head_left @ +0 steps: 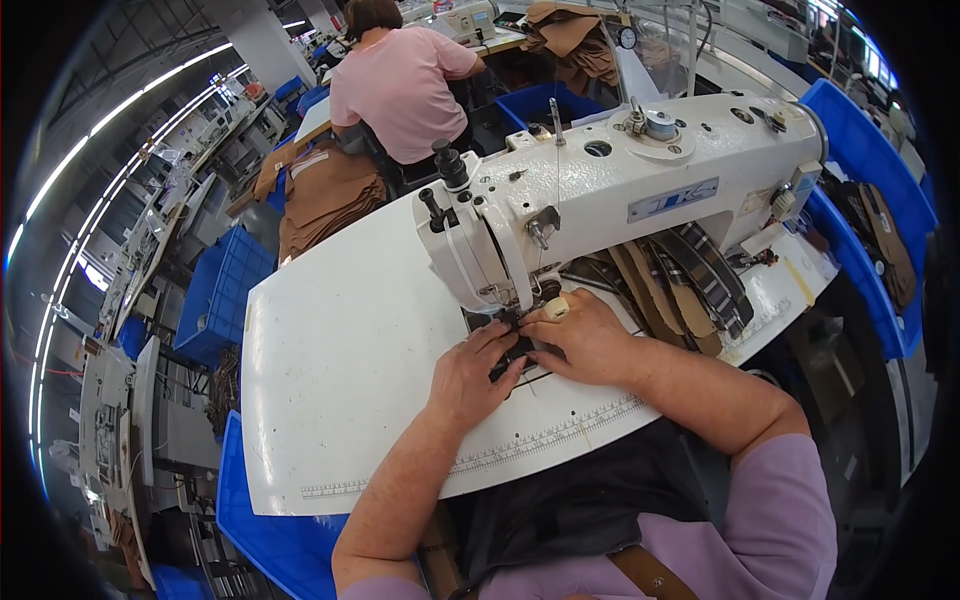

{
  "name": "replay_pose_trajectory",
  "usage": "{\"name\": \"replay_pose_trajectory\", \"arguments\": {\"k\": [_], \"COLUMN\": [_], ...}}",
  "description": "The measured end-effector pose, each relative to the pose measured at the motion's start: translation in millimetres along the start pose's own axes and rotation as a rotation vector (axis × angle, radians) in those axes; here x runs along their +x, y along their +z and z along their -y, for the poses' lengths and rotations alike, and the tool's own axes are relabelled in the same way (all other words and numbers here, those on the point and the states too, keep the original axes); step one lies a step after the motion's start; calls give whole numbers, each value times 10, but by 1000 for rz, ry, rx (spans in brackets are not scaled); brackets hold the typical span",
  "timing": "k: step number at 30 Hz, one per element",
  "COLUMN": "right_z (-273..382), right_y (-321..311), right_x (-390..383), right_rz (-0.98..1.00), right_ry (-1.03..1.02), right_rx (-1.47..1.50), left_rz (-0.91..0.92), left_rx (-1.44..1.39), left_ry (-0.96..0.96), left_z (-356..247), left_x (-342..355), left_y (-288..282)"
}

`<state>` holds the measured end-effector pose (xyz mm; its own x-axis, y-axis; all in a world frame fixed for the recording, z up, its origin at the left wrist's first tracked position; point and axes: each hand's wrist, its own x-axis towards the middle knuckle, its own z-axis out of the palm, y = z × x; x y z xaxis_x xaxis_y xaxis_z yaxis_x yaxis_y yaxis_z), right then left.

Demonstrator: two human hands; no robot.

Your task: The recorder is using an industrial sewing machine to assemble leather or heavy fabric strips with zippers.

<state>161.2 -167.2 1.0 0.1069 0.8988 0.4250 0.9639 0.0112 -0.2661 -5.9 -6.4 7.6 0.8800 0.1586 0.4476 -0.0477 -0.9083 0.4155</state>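
both hands [530, 355] on dark fabric [515, 352] — under needle

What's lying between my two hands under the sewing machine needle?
In the head view, a small dark fabric piece lies between the left hand and right hand, on the white table below the sewing machine. Both hands press on it.

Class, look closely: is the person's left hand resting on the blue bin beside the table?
No, the left hand presses a small dark fabric piece under the sewing machine.
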Motion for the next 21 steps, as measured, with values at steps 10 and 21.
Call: {"name": "replay_pose_trajectory", "arguments": {"k": [10, 21], "right_z": [37, 30], "right_y": [37, 52], "right_x": [6, 18], "right_rz": [-58, -101], "right_ry": [-19, -36], "right_rx": [-23, 13], "left_rz": [0, 145], "left_rx": [-11, 47], "left_ry": [-32, -142], "left_z": [132, 218], "left_x": [32, 66], "left_y": [63, -74]}}
